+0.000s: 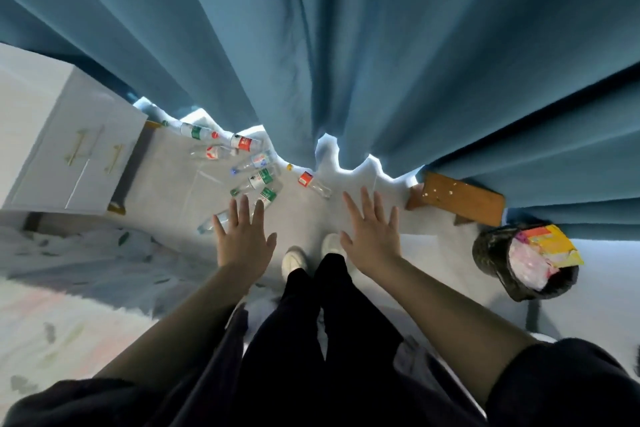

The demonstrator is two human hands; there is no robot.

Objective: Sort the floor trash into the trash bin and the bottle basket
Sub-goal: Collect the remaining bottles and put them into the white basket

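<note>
Several clear plastic bottles lie on the pale floor by the curtain's hem. One has a green label, another a red label, and one lies under my left fingers. My left hand hovers flat above them with fingers spread and nothing in it. My right hand is also flat and spread, empty, right of the red-label bottle. A dark trash bin lined with a black bag stands at the right, holding a yellow package and crumpled wrappers. No bottle basket is visible.
A blue curtain hangs ahead, filling the upper view. A white cabinet with gold handles stands at the left, a bed with patterned bedding below it. A wooden stool sits near the bin. My legs and white shoes are at centre.
</note>
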